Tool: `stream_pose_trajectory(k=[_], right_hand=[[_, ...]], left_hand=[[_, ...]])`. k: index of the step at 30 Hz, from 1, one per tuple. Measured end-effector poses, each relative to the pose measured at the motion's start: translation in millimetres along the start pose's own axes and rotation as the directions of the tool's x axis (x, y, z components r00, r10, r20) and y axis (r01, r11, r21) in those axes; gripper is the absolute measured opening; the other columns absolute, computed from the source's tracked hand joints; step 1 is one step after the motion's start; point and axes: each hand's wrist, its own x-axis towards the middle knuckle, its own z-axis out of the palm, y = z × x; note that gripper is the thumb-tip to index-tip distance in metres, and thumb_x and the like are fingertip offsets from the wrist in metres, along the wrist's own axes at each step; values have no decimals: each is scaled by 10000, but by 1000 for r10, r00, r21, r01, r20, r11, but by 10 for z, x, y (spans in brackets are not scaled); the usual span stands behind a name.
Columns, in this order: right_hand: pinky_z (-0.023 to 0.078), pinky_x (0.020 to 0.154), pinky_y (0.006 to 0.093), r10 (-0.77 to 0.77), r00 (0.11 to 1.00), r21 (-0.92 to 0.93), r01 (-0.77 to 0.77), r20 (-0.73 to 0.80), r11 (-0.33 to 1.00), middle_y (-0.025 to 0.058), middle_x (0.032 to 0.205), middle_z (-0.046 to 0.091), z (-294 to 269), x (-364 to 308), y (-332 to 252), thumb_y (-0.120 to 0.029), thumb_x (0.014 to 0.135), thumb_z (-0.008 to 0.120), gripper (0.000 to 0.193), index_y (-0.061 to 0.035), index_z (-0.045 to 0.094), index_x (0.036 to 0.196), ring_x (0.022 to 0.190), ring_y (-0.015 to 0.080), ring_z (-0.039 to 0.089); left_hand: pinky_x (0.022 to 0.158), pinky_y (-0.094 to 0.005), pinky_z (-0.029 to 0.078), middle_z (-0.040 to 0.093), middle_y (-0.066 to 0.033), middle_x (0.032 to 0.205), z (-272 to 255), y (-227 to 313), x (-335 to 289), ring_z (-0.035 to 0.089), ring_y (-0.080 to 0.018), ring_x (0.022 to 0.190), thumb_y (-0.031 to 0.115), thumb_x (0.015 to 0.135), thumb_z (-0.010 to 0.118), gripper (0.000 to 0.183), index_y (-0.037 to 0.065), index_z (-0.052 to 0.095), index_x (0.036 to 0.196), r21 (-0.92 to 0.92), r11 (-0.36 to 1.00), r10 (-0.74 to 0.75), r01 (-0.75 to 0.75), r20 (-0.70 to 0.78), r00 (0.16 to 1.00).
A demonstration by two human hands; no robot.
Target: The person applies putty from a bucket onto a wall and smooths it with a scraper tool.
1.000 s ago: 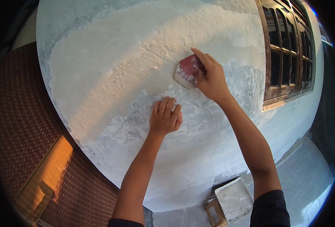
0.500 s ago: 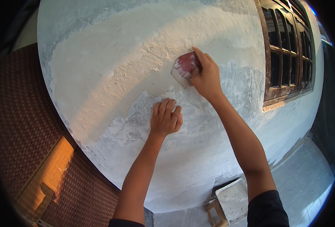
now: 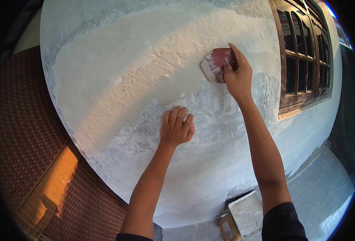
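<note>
My right hand [image 3: 238, 74] grips a dark red putty spreader [image 3: 221, 60] at its right side, thumb on the near face. White putty coats the spreader's left and lower parts, and it lies against the wall [image 3: 193, 168]. Lower and to the left, my left hand [image 3: 176, 126] rests on the wall with bent, slightly parted fingers and no tool visible in it. Cream putty [image 3: 105, 60] covers a broad band of the wall, rough and ridged along a sunlit strip. Below it, bare grey-white patches show around my left hand.
A wooden window [image 3: 304, 60] with dark panes is set in the wall at right. At the wall's foot, a tray of putty [image 3: 246, 213] sits on a brown stool-like support [image 3: 229, 227] over grey floor tiles [image 3: 318, 188]. Woven brown panels [image 3: 21, 116] stand at left.
My right hand and the putty spreader have moved right and slightly up along the wall. My left hand has stayed nearly in place.
</note>
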Motion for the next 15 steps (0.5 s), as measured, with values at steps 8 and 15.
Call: stream_pose_trajectory(k=[8, 15], right_hand=[[508, 804, 378, 50, 999, 3, -50, 12, 999, 199, 986, 634, -46, -8, 43, 79, 724, 547, 576, 5, 561, 1296, 878, 345, 643], [510, 790, 388, -38, 996, -60, 42, 76, 997, 201, 1007, 637, 4, -44, 66, 84, 735, 551, 547, 8, 570, 1276, 882, 332, 647]], left_hand=[[924, -466, 360, 548, -108, 1165, -15, 8, 7, 513, -296, 1117, 247, 871, 518, 254, 119, 513, 1091, -13, 1000, -4, 4, -2, 1000], [929, -465, 357, 552, -106, 1161, 13, 28, -4, 514, -296, 1116, 253, 872, 517, 258, 118, 514, 1093, -15, 1000, -4, 5, 19, 1000]])
